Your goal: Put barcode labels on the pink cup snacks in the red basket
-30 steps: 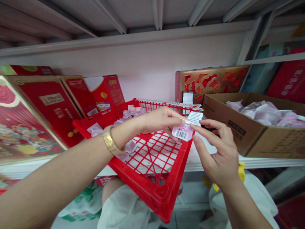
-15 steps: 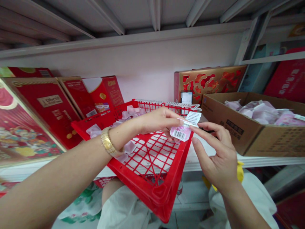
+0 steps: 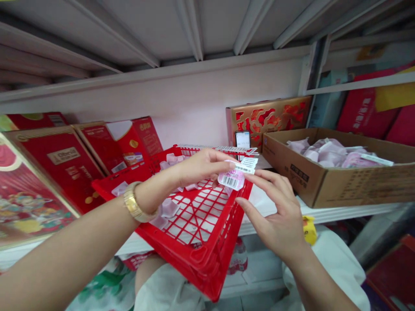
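My left hand [image 3: 202, 168], with a gold bracelet on its wrist, is closed on a small pink plastic cup [image 3: 231, 180] held above the red crate. The cup's lid faces me and has a printed barcode. Across the lid's upper edge lies a white barcode label [image 3: 244, 168], near my left thumb and index finger. My right hand [image 3: 275, 207] has its fingers stretched out and the thumb apart. Its index fingertip touches the label's right end. Below, the red plastic crate [image 3: 207, 255] holds several pale pink cups [image 3: 170, 207] along its left and back.
Right of the crate stands a cardboard box [image 3: 350, 185] with pink packed cups. Barcode strips [image 3: 217, 149] lie along the crate's back rim. A phone-like screen [image 3: 242, 140] leans against a gold gift box [image 3: 269, 116]. Red gift boxes [image 3: 61, 160] stand left; a shelf [image 3: 181, 26] hangs overhead.
The view has shifted, so everything sits further left. Both hands stay at the cup and label; the label now lies flatter along the lid's edge.
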`<action>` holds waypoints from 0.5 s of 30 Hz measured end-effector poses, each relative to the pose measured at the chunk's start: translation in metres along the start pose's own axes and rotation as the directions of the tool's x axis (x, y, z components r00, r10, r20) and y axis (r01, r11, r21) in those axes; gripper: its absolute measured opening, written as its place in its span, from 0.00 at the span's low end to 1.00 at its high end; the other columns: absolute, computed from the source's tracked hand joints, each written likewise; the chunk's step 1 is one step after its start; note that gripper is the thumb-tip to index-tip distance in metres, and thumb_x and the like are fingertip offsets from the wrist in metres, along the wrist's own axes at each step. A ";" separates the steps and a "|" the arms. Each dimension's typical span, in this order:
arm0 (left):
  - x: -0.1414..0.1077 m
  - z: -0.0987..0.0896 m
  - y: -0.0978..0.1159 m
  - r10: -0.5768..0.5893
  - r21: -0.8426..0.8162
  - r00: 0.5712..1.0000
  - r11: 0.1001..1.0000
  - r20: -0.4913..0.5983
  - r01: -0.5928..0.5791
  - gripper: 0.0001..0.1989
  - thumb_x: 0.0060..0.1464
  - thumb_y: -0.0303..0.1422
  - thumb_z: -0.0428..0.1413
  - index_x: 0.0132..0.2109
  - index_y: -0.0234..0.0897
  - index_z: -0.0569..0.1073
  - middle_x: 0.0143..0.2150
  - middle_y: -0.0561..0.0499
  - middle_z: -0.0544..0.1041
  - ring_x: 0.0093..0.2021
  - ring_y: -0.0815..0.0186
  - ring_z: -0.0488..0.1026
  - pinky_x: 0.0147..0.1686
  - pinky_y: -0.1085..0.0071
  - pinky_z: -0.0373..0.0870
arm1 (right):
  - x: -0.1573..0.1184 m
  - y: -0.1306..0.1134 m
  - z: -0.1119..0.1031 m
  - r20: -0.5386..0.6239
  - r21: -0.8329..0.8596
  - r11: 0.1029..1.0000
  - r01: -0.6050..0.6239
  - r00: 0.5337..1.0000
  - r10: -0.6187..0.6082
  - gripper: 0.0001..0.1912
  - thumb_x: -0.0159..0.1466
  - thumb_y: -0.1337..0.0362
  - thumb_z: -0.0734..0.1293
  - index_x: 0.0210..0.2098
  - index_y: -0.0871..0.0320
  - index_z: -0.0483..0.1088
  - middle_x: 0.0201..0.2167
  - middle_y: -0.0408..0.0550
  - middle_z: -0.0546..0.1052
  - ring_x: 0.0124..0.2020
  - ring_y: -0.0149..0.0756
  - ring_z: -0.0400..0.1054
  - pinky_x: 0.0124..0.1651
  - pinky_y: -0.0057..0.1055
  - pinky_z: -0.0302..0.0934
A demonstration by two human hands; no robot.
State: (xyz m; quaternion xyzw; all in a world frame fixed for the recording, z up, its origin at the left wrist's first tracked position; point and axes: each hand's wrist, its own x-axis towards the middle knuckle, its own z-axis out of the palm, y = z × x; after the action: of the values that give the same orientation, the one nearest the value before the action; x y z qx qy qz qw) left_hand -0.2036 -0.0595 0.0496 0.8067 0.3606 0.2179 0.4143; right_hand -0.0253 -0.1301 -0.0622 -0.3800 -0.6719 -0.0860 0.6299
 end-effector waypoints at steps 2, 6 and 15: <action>0.001 0.003 0.012 -0.009 -0.010 1.000 1.000 0.029 0.010 0.13 0.56 0.38 0.58 0.40 0.31 0.80 0.24 0.55 0.71 0.23 0.75 0.63 0.23 0.78 0.62 | 0.002 -0.001 -0.006 -0.022 -0.004 1.000 0.002 1.000 -0.002 0.19 0.61 0.59 0.72 0.51 0.51 0.74 0.49 0.52 0.76 0.50 0.45 0.71 0.53 0.46 0.64; 0.008 0.021 0.032 -0.026 -0.022 0.990 0.999 0.137 0.029 0.12 0.57 0.37 0.58 0.36 0.31 0.79 0.23 0.55 0.71 0.22 0.75 0.64 0.22 0.79 0.63 | 0.003 0.003 -0.021 -0.066 0.013 1.000 -0.001 0.998 0.002 0.17 0.60 0.63 0.72 0.49 0.50 0.74 0.46 0.50 0.78 0.48 0.44 0.72 0.51 0.44 0.65; 0.066 0.090 0.062 -0.039 -0.213 0.993 0.975 0.114 0.062 0.16 0.56 0.29 0.60 0.52 0.32 0.74 0.41 0.46 0.79 0.34 0.69 0.77 0.39 0.69 0.76 | 0.011 0.049 -0.071 -0.200 -0.117 0.993 -0.029 0.980 0.005 0.12 0.61 0.68 0.70 0.44 0.51 0.76 0.42 0.48 0.79 0.45 0.40 0.74 0.50 0.40 0.66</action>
State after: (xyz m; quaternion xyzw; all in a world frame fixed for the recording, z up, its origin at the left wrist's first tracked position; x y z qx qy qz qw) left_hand -0.0778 -0.0797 0.0535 0.7583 0.3322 0.2009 0.5238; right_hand 0.0617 -0.1337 -0.0566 -0.4121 -0.5959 -0.1585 0.6708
